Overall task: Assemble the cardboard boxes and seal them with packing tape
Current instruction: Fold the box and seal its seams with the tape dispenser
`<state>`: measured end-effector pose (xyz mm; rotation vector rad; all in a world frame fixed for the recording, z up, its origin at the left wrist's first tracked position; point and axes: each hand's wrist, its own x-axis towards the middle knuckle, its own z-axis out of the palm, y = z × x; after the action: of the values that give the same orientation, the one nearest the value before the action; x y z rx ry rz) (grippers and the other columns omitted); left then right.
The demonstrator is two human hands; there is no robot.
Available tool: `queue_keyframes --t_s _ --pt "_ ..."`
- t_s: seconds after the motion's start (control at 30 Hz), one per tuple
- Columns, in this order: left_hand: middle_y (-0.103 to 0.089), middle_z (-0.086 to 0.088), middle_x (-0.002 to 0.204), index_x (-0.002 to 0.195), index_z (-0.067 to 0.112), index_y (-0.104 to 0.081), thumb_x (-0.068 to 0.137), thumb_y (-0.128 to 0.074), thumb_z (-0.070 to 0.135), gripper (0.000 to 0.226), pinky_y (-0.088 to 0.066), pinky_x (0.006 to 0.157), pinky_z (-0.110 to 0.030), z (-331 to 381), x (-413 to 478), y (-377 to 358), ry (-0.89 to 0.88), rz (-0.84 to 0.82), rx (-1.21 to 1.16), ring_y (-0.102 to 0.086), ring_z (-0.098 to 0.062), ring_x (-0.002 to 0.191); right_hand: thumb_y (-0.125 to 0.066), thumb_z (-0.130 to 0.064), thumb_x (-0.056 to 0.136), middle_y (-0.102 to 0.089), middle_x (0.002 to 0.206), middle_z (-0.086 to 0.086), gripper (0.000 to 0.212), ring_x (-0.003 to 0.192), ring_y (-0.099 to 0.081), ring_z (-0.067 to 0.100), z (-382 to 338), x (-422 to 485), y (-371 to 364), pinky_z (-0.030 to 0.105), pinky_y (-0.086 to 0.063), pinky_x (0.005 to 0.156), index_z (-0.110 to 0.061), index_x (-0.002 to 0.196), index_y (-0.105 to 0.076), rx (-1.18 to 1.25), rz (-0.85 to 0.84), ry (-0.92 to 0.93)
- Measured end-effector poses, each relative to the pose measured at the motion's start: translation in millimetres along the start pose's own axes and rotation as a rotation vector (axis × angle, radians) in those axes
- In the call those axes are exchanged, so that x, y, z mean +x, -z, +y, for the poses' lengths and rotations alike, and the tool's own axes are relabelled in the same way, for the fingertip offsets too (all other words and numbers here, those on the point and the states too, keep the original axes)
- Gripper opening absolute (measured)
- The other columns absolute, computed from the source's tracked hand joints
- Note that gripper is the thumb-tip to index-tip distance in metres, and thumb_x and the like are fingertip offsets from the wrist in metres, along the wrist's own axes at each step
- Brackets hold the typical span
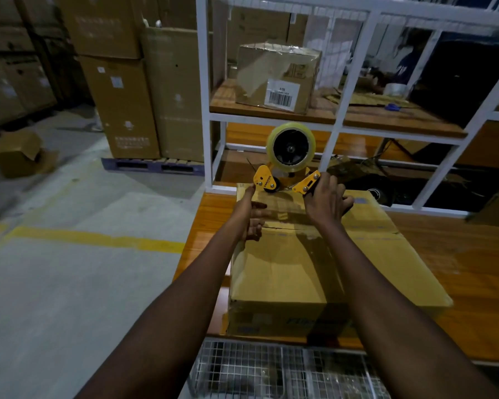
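— Right hand (326,201) first: what is it doing?

— Its fingers are wrapped round the handle of a yellow tape dispenser (271,180), held at the far edge of the cardboard box (285,260). A roll of clear tape (291,146) stands upright on the dispenser.

— And the left hand (249,214)?

— It sits at the box's far left corner. One digit reaches up to the dispenser's front plate and the other fingers curl over the box top. Whether it grips anything cannot be told.

— Where is the box?

— It lies closed on a wooden table (458,254), straight in front of the person, between both outstretched forearms. A seam runs across its top.

— What lies around?

— A white shelf frame (349,90) behind the table holds a taped box with a barcode label (277,76). Tall cartons (121,110) stand on a pallet to the left. A wire basket (271,370) sits at the table's near edge.
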<state>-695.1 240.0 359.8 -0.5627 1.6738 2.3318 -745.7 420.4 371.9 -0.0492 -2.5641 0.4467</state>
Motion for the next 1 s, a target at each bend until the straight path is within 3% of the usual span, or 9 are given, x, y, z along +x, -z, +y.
queue_keyframes --t_s 0.07,0.17,0.3,0.43,0.6,0.8,1.0 --pt "-0.073 -0.009 0.089 0.117 0.003 -0.06 0.098 -0.037 0.062 0.066 -0.042 0.039 -0.019 2.9 0.0 1.0 0.027 -0.085 -0.043 -0.053 -0.013 0.044 -0.055 -0.023 0.094 -0.049 0.119 0.011 0.028 0.108 -0.045 0.034 1.0 0.3 0.6 0.049 -0.029 0.089 -0.015 0.118 -0.045 0.01 -0.004 -0.005" --pt "-0.074 -0.005 0.097 0.112 0.007 -0.062 0.101 -0.045 0.049 0.047 -0.045 0.04 -0.017 4.0 -1.3 0.9 0.019 -0.104 -0.095 -0.055 -0.011 0.046 -0.055 -0.024 0.094 -0.049 0.121 0.011 0.029 0.109 -0.044 0.034 4.0 0.8 0.5 0.049 -0.029 0.089 -0.015 0.119 -0.044 0.024 -0.019 -0.011" --pt "-0.074 0.001 0.076 0.097 0.009 -0.064 0.101 -0.05 0.024 0.021 -0.043 0.038 -0.016 3.9 -6.6 -4.7 0.044 -0.094 -0.171 -0.053 -0.007 0.043 -0.058 -0.025 0.093 -0.049 0.122 0.013 0.033 0.11 -0.045 0.035 6.0 -1.4 0.9 0.05 -0.03 0.089 -0.013 0.121 -0.044 0.023 -0.027 -0.009" --pt "-0.071 0.002 0.065 0.1 0.007 -0.064 0.099 -0.045 0.015 0.021 -0.042 0.037 -0.016 3.2 -4.8 -7.9 0.074 -0.063 -0.248 -0.053 -0.007 0.04 -0.057 -0.026 0.094 -0.049 0.122 0.012 0.031 0.109 -0.045 0.035 4.4 -2.2 2.3 0.048 -0.029 0.089 -0.014 0.119 -0.043 0.025 -0.037 -0.013" --pt "-0.068 0.0 0.062 0.091 0.006 -0.063 0.099 -0.051 0.029 0.027 -0.043 0.037 -0.016 -1.0 -2.8 -10.2 0.068 -0.025 -0.341 -0.052 -0.01 0.038 -0.057 -0.023 0.095 -0.048 0.124 0.012 0.03 0.112 -0.044 0.035 2.4 -2.9 3.7 0.049 -0.029 0.091 -0.014 0.12 -0.043 0.041 -0.079 -0.016" --pt "-0.059 0.0 0.046 0.088 0.001 -0.061 0.101 -0.047 0.007 0.02 -0.038 0.032 -0.014 -4.3 -3.3 -7.6 0.002 0.103 -0.267 -0.051 -0.005 0.033 -0.052 -0.026 0.098 -0.046 0.121 0.012 0.028 0.108 -0.043 0.034 5.6 -0.1 5.7 0.051 -0.031 0.089 -0.015 0.121 -0.041 0.019 -0.117 0.029" --pt "-0.057 0.0 0.052 0.08 0.005 -0.063 0.096 -0.058 0.007 0.017 -0.037 0.036 -0.014 5.7 -6.7 27.5 -0.101 0.201 -0.044 -0.046 -0.006 0.036 -0.055 -0.025 0.096 -0.044 0.122 0.011 0.036 0.109 -0.042 0.034 13.5 -4.3 2.1 0.052 -0.033 0.09 -0.015 0.127 -0.039 0.028 -0.141 0.058"
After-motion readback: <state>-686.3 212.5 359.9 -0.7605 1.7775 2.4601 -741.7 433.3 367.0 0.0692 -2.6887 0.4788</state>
